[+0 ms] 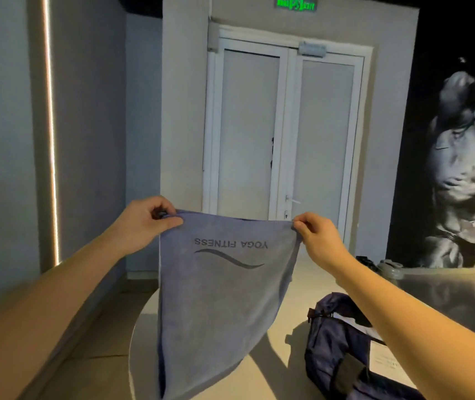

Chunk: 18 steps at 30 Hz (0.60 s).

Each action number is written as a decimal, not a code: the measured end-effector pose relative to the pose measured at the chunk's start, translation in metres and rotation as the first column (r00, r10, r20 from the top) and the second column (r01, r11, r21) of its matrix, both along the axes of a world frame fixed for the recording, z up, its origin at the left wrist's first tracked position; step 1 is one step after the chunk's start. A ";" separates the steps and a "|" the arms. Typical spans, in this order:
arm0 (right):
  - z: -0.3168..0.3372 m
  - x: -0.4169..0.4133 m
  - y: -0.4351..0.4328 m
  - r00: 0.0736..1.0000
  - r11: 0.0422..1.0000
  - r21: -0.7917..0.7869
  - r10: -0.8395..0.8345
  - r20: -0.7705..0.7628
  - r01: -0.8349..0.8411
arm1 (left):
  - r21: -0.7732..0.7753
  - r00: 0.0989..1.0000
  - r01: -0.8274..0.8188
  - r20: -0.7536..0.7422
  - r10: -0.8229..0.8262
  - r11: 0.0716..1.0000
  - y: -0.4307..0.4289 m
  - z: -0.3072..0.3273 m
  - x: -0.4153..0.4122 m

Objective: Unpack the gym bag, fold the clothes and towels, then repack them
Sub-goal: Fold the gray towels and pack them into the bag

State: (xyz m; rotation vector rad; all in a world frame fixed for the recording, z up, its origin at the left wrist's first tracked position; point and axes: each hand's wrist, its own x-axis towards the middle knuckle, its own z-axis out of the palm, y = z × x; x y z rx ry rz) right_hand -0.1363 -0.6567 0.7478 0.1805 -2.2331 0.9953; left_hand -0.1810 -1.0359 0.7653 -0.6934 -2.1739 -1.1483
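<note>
Both top corners of towel [222, 301] between fingers [172, 222]

Lavender-grey towel [219, 307] (dark wave and lettering printed on it); navy bag [343, 350]; white door [285, 134].

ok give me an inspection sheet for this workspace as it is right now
surface: round white table, lit
job's things: blue-grey cloth towel held up, YOGA FITNESS print upside down; dark navy fabric gym bag on the table, right side
clutter: grey lidded container on the glossy counter behind
grips: left hand and right hand each pinch a top corner of the towel
cables: nothing seen
surroundings: white double door, green exit sign, black-and-white wall mural
</note>
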 end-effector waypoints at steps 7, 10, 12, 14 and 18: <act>0.011 0.009 0.000 0.997 0.997 0.008 0.070 0.026 -0.071 | -0.116 0.995 0.027 0.099 -0.016 0.993 -0.015 0.012 0.016; 0.009 0.009 0.001 0.996 0.996 0.038 0.079 0.043 -0.081 | -0.188 0.987 0.053 0.160 -0.023 0.981 -0.020 0.013 0.021; 0.007 0.008 0.001 0.995 0.996 0.039 0.082 0.055 -0.084 | -0.245 0.981 0.079 0.193 -0.031 0.966 -0.022 0.013 0.025; 0.006 0.007 0.001 0.995 0.996 0.040 0.082 0.065 -0.085 | -0.274 0.973 0.110 0.224 -0.047 0.955 -0.025 0.011 0.027; 0.001 0.002 0.000 0.995 0.996 0.029 0.078 0.055 -0.080 | -0.311 0.959 0.155 0.275 -0.067 0.938 -0.025 0.003 0.028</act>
